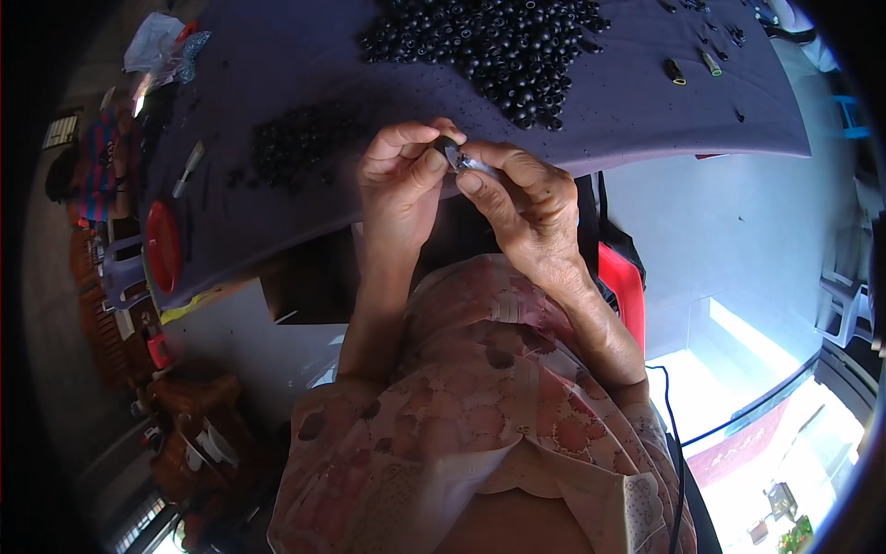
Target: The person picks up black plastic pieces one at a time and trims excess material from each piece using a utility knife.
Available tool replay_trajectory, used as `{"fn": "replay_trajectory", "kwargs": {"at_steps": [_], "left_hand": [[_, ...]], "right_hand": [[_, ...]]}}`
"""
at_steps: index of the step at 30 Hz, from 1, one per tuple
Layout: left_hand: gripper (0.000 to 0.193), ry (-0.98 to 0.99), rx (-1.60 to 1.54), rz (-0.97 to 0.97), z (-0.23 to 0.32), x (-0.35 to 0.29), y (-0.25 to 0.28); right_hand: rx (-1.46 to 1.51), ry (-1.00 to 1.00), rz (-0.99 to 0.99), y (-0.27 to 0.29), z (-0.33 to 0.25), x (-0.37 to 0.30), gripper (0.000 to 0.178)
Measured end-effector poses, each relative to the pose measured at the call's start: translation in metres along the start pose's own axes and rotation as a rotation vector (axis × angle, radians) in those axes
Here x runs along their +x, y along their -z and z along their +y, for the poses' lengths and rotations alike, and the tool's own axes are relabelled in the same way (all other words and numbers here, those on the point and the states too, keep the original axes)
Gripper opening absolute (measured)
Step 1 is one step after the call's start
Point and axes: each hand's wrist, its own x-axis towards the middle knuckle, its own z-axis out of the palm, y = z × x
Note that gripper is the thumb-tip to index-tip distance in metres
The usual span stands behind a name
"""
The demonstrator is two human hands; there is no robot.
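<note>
Head view showed the left hand pinching a small dark piece at its fingertips, over the near edge of the desk; the right hand gripped a shiny pale object just beside that piece.

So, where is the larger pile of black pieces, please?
In the head view, the larger pile lies on the purple cloth, beyond the right hand, right of the smaller pile.

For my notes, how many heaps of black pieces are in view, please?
2: larger heap beyond the right hand, smaller heap left of the left hand; others may lie unseen.
</note>
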Motion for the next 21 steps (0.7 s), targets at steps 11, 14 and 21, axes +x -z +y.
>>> {"fn": "replay_trajectory", "kwargs": {"at_steps": [11,14,21], "left_hand": [[0.016,-0.299,1.627,0.202,0.015,0.004,0.085],[0.015,-0.342,1.820,0.168,0.018,0.010,0.097],[0.016,-0.312,1.422,-0.103,-0.026,0.041,0.030]], "right_hand": [[-0.167,-0.336,0.036,0.008,0.051,-0.002,0.021],[-0.124,-0.334,0.066,0.008,0.060,-0.008,0.021],[-0.081,-0.301,0.075,0.019,0.054,-0.007,0.019]]}}
